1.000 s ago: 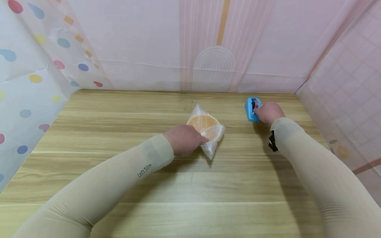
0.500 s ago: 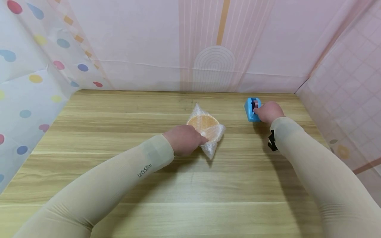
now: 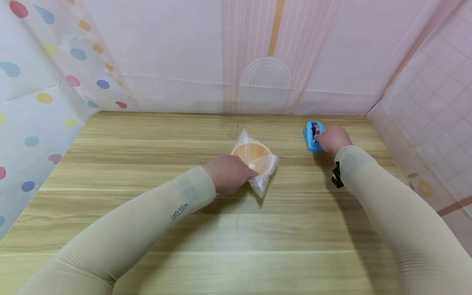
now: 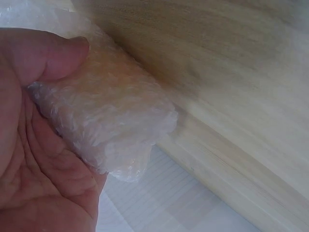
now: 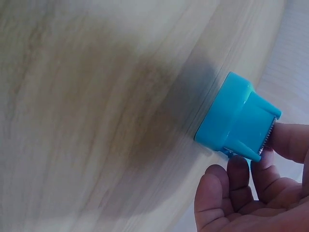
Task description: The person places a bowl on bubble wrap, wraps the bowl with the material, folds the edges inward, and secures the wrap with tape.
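Near the middle of the table lies a round orange object (image 3: 248, 151) wrapped in clear bubble wrap (image 3: 261, 186). My left hand (image 3: 226, 174) grips this packet by its near left side. In the left wrist view the thumb (image 4: 67, 55) lies over the bubble wrap (image 4: 111, 101), with the palm along its edge. Farther right, a blue tape dispenser (image 3: 309, 142) stands with a tape roll (image 3: 317, 129) in it. My right hand (image 3: 334, 139) holds it from the right. Up close, thumb and fingers pinch at the serrated cutter end of the dispenser (image 5: 246, 121).
Both objects rest on a wood-grain table (image 3: 236, 246). A pink patterned backdrop (image 3: 177, 53) rises along its back edge. Dotted sheeting (image 3: 33, 123) stands at the left, and a pink grid-patterned sheet (image 3: 435, 110) at the right. Long pale sleeves cover both forearms.
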Demonstrator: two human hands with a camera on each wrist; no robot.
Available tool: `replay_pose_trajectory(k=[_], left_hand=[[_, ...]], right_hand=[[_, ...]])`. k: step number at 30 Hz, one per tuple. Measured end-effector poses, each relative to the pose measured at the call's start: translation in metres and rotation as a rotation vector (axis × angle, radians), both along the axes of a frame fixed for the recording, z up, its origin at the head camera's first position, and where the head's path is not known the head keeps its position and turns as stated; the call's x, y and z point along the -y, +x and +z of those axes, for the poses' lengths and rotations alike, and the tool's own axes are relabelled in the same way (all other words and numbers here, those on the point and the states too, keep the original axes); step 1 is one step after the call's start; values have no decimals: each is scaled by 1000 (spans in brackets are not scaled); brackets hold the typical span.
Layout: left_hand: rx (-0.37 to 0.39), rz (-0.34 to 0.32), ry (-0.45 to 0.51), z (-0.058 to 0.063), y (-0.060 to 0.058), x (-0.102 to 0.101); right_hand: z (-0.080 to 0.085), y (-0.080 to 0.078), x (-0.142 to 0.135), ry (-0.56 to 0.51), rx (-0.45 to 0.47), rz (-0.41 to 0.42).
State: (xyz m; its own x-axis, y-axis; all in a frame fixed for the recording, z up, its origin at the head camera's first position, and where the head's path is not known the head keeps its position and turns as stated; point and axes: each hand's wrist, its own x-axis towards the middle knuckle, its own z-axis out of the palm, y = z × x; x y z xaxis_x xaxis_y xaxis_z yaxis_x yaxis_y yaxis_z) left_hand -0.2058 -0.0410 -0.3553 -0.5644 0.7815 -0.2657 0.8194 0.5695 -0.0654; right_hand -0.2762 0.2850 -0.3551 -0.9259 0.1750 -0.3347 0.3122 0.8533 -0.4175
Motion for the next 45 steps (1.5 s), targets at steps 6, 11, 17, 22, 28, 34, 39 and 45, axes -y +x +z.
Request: replay_pose_trajectory(k=[6,11,17,22,28,34,39,45], left_hand=[[0,3,-2,0,0,0],[1,3,-3,1,1,0],[6,9,-9,2,1,-1],[11,11,-12,3,2,-1],[17,17,-9,1,1,-1],[15,15,1,1,1,-1],[15,9,-1,1,1,-1],[23,12,-7,2,0,-2]], right_hand=[[1,0,2,-12,4,-25],[1,-1,0,-30,-14,-15],[3,-3,0,-48,-13,-25],[4,-3,1,-144,13,-117],[3,-4,3,-251,0,-234],[0,-8,6,-319,-51,-309],[-2,-10,7,-355,-66,-351],[-1,-8,10,-388,-77,-380]])
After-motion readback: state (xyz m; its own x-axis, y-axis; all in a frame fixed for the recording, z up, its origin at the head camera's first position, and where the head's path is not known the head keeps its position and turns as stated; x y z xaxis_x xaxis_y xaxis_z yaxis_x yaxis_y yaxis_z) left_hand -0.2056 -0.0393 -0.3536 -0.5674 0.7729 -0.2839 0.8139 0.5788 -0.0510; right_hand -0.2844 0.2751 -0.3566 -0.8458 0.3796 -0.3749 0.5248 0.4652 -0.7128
